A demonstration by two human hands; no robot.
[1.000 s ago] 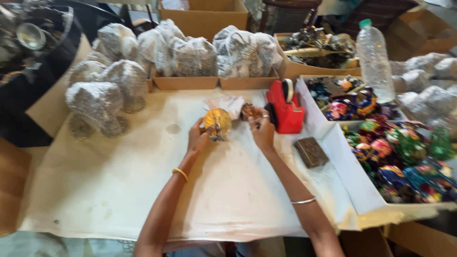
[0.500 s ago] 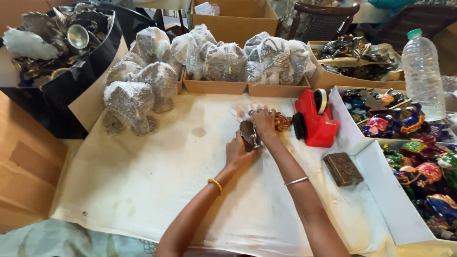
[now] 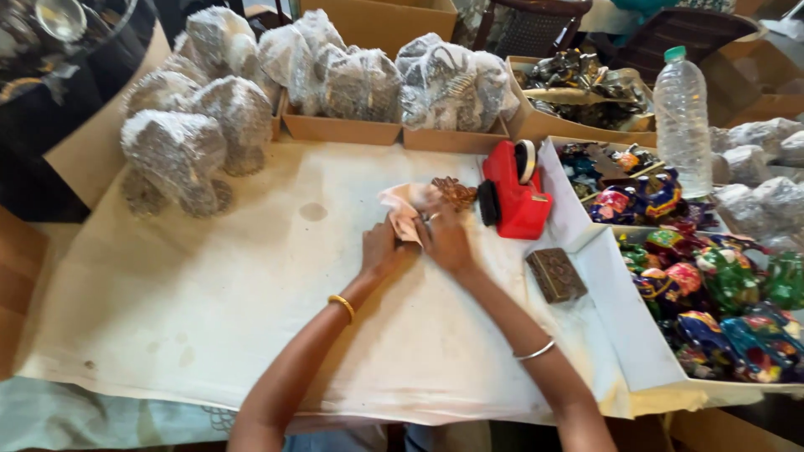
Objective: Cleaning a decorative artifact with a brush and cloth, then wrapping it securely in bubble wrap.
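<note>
While both hands press together just left of the red tape dispenser [image 3: 512,194], the left hand [image 3: 381,249] and right hand [image 3: 445,240] pinch pale tissue paper [image 3: 400,209]. It looks light, soft, easily torn; the brown carved ornament [image 3: 453,192] beside it seems fragile, best held by its body.

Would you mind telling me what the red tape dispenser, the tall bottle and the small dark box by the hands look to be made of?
The red tape dispenser looks like glossy moulded plastic. The bottle is clear, ribbed thin plastic with a green cap. The small box seems to be embossed metal or carved wood, dull brown; its patterned lid leaves that open.
</note>
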